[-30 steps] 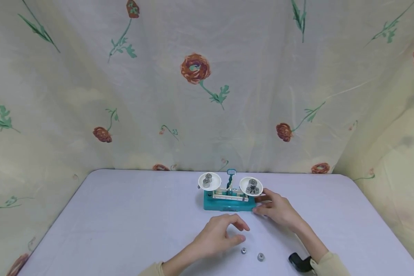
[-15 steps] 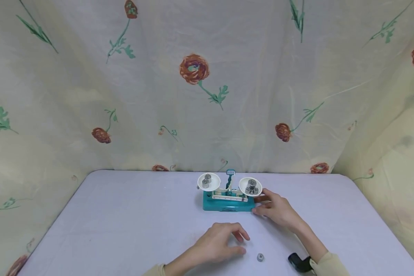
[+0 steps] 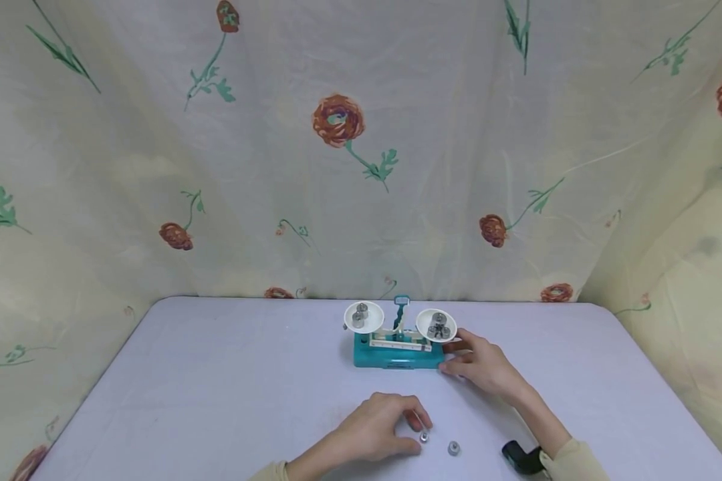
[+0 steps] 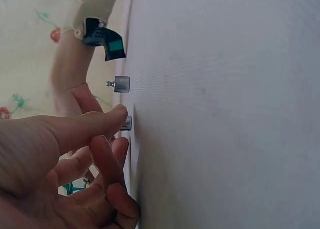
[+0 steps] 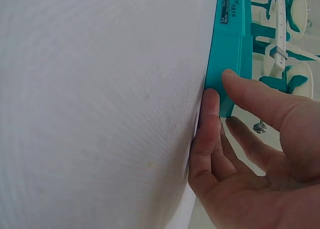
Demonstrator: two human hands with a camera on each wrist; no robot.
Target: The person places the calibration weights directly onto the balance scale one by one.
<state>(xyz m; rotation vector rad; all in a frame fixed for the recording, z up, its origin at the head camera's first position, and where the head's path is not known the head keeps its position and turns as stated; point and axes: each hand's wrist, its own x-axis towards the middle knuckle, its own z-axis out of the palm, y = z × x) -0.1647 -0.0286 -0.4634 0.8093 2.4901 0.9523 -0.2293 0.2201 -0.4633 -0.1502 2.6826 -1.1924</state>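
A balance scale with a teal base [image 3: 391, 359] stands near the table's far side. Two metal weights sit in its left white pan [image 3: 374, 321], and several in the right pan [image 3: 423, 324]. My right hand [image 3: 484, 364] holds the right end of the base, with the thumb [image 5: 250, 91] against its side. In front of the scale, my left hand [image 3: 380, 427] is low over the table, its thumb and fingers around a small metal weight [image 3: 424, 437], apart from it in the head view. In the left wrist view, the thumb partly hides that weight [image 4: 128, 123].
A larger metal weight [image 3: 454, 448] stands upright to the right of the small one. A black device [image 3: 522, 458] is on the right wrist. Flower-printed cloth [image 3: 361, 220] hangs behind the pale tabletop [image 3: 216, 374].
My left hand has come down toward me and around the small weight, which was hidden half a second ago and shows again. My right hand has stayed at the scale.
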